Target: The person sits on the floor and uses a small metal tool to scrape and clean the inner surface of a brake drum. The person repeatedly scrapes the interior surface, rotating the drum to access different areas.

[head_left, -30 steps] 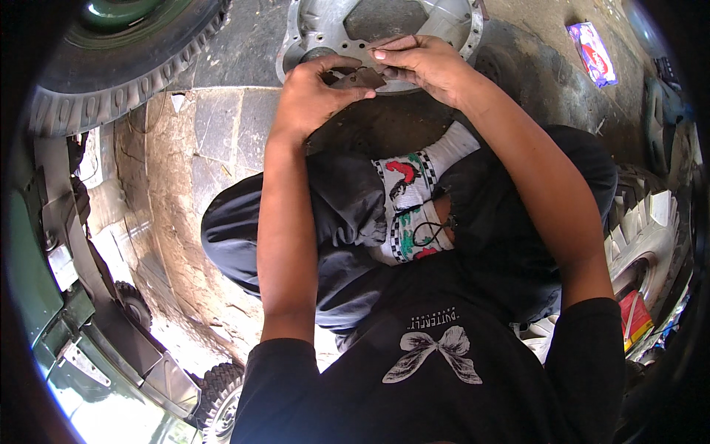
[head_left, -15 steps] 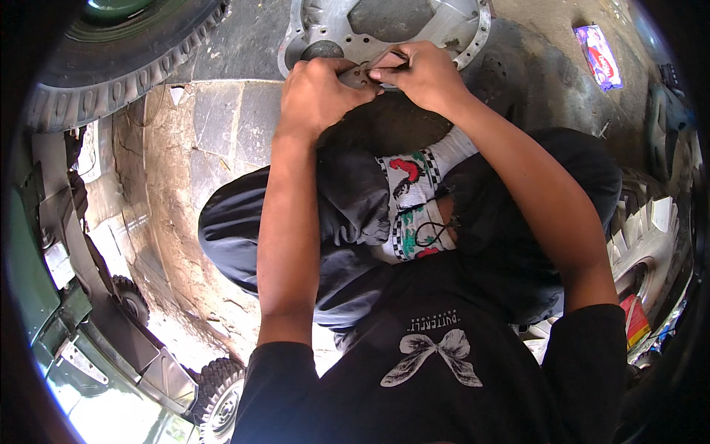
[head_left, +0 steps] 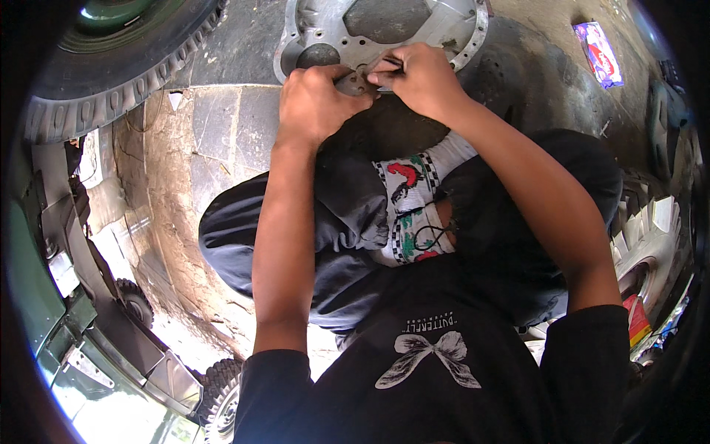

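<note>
A grey cast-metal housing plate [head_left: 436, 22] with bolt holes and a round opening lies on the ground at the top of the head view. My left hand [head_left: 314, 103] rests fisted on its near rim, fingers curled against the metal. Beside it, my right hand [head_left: 414, 78] pinches a thin dark tool or pin [head_left: 392, 65] against the plate's near edge. Both hands touch at the fingertips. My crossed legs in dark trousers and a patterned sock [head_left: 410, 196] lie under my forearms.
A large knobbly tyre [head_left: 111, 81] lies at the upper left. Green vehicle bodywork [head_left: 89, 325] runs down the left side. A small blue and pink packet [head_left: 597, 53] lies on the dirt at the upper right. Another tyre [head_left: 651, 237] sits at the right.
Both hands have shifted slightly up and forward onto the plate's near rim. They stay closed together at the same spot on the metal.
</note>
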Demonstrator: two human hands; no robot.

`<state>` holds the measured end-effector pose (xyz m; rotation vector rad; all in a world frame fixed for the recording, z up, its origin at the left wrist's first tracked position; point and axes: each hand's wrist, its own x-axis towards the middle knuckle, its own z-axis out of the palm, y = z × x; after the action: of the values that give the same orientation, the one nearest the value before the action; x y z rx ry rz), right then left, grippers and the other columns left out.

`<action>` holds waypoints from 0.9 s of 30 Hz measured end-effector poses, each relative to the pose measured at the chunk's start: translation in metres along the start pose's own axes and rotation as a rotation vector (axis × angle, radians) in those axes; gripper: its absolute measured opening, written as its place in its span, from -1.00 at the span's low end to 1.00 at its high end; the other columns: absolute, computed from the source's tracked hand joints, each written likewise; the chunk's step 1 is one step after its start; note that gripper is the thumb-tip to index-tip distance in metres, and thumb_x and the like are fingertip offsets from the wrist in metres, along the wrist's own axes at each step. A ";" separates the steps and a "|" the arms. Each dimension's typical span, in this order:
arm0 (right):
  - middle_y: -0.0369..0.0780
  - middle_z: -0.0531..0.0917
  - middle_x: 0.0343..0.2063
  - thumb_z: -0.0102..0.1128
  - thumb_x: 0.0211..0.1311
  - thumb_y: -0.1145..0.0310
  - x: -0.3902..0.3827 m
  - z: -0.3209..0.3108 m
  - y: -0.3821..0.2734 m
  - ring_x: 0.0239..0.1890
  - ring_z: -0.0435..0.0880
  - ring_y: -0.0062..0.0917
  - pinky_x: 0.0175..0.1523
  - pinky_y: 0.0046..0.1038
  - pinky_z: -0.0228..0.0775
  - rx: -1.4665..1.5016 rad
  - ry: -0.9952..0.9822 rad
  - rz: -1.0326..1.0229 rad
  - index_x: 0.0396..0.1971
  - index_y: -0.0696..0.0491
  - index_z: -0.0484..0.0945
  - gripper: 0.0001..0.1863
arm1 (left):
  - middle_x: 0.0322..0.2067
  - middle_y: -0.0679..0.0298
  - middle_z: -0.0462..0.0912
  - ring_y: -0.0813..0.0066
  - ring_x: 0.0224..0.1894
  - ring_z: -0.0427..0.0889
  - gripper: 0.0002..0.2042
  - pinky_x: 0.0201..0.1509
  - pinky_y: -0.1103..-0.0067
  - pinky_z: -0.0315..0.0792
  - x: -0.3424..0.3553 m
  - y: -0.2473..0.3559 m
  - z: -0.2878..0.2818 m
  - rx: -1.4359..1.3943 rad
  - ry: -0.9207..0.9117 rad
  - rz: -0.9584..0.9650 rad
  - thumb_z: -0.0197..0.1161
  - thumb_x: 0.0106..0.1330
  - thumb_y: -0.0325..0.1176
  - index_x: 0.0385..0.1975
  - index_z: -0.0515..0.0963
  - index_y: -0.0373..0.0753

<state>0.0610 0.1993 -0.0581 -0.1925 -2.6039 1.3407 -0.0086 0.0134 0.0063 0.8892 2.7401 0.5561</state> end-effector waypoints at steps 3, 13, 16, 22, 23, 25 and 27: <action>-0.02 0.78 -0.36 0.57 0.09 0.26 0.003 -0.001 -0.001 -0.23 0.78 -0.05 -0.07 -0.15 0.62 0.041 0.014 0.016 -0.34 0.09 0.79 -0.77 | -0.20 -0.12 0.79 0.01 -0.10 0.83 -0.43 0.06 0.31 0.66 0.001 0.001 0.002 0.005 0.020 0.002 0.62 -0.06 -0.08 -0.06 0.78 -0.30; -0.01 0.78 -0.30 0.52 0.19 0.08 0.011 -0.007 0.004 -0.17 0.77 -0.01 -0.03 -0.13 0.60 -0.035 -0.045 0.048 -0.27 -0.03 0.82 -0.72 | -0.25 -0.09 0.80 -0.02 -0.12 0.82 -0.43 0.06 0.26 0.65 0.000 0.007 -0.004 0.014 -0.021 -0.058 0.61 -0.01 0.07 -0.07 0.80 -0.22; -0.02 0.79 -0.28 0.51 0.21 0.08 0.010 -0.007 0.008 -0.14 0.77 -0.02 0.01 -0.15 0.60 0.009 -0.052 0.068 -0.25 -0.05 0.83 -0.73 | -0.24 -0.11 0.80 -0.04 -0.11 0.82 -0.37 0.04 0.26 0.65 -0.009 0.009 -0.002 0.038 -0.011 -0.070 0.64 0.00 0.11 -0.03 0.78 -0.25; -0.06 0.80 -0.23 0.48 0.25 0.13 0.006 -0.013 -0.005 -0.12 0.77 -0.06 0.07 -0.18 0.59 0.000 -0.110 0.074 -0.20 -0.03 0.81 -0.74 | -0.24 -0.07 0.81 -0.06 -0.13 0.81 -0.38 0.02 0.24 0.65 -0.017 0.013 0.000 0.083 -0.019 -0.055 0.64 0.01 0.14 -0.06 0.79 -0.25; -0.06 0.80 -0.23 0.48 0.25 0.13 0.006 -0.011 -0.004 -0.12 0.77 -0.06 0.07 -0.18 0.59 -0.019 -0.100 0.057 -0.19 -0.03 0.80 -0.74 | -0.24 -0.06 0.81 -0.06 -0.13 0.81 -0.38 0.02 0.24 0.65 -0.017 0.011 -0.002 0.077 -0.024 -0.031 0.63 0.02 0.14 -0.07 0.79 -0.25; -0.07 0.80 -0.22 0.48 0.25 0.14 0.009 -0.010 -0.001 -0.13 0.77 -0.07 0.06 -0.17 0.59 -0.058 -0.076 0.021 -0.17 -0.03 0.79 -0.74 | -0.26 -0.05 0.81 -0.07 -0.14 0.81 -0.39 0.01 0.22 0.65 -0.013 0.003 -0.002 0.055 -0.031 0.017 0.63 0.03 0.13 -0.05 0.78 -0.24; -0.07 0.80 -0.22 0.47 0.25 0.15 0.008 -0.008 0.000 -0.13 0.77 -0.08 0.05 -0.17 0.59 -0.049 -0.076 0.010 -0.16 -0.04 0.78 -0.74 | -0.26 -0.05 0.81 -0.09 -0.15 0.81 -0.39 0.00 0.21 0.65 -0.012 -0.001 -0.003 0.065 -0.027 0.026 0.62 0.04 0.11 -0.02 0.77 -0.22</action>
<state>0.0546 0.2075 -0.0530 -0.1648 -2.7039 1.3131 0.0000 0.0047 0.0096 0.9412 2.7399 0.4583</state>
